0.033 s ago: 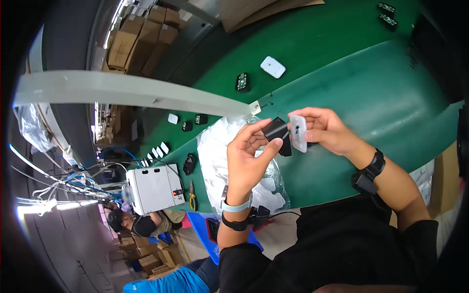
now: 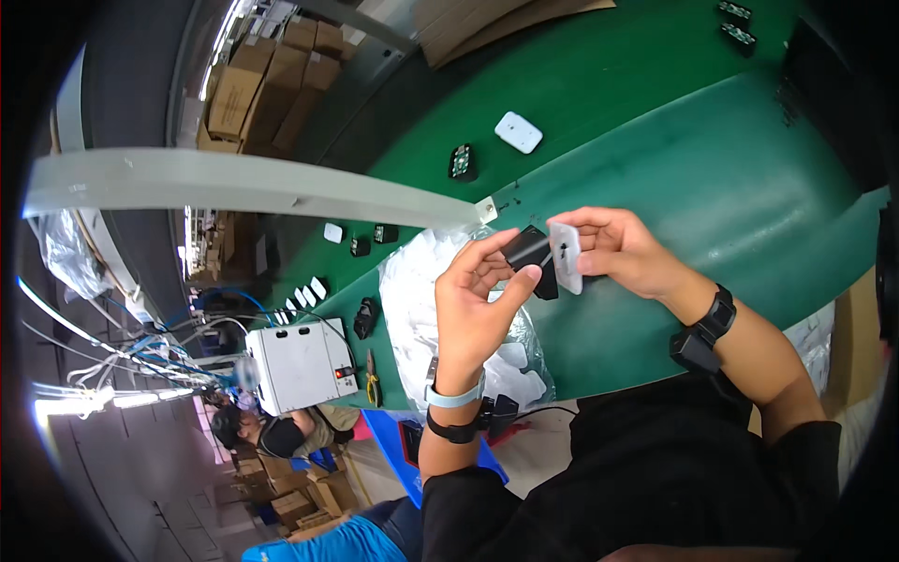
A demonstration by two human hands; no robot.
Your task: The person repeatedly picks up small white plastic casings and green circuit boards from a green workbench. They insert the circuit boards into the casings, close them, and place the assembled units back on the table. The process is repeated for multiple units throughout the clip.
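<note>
My left hand (image 2: pixel 478 304) grips a small black box-shaped housing (image 2: pixel 527 248) between thumb and fingers, above the green mat. In my right hand (image 2: pixel 623 253), pinched between thumb and fingers, a white rounded plastic cover (image 2: pixel 565 258) stands on edge. A small dark mark shows on the cover's face. The cover is right beside the housing; whether the two touch I cannot tell. Below my left hand lies a clear plastic bag (image 2: pixel 407 290) of white parts. Farther off on the bench lie another white cover (image 2: pixel 519 132) and a black housing with a circuit board (image 2: pixel 461 162).
A grey metal bar (image 2: pixel 281 183) crosses the left side to the bench. By the bag are a white machine box (image 2: pixel 302 365), yellow-handled pliers (image 2: pixel 373 379) and a black object (image 2: pixel 365 317). Small screws (image 2: pixel 506 205) lie beyond my hands. Two people are at lower left.
The white cover in my right hand has moved slightly left, closer to the black housing. My left hand keeps its hold. The whole view has shifted a little.
</note>
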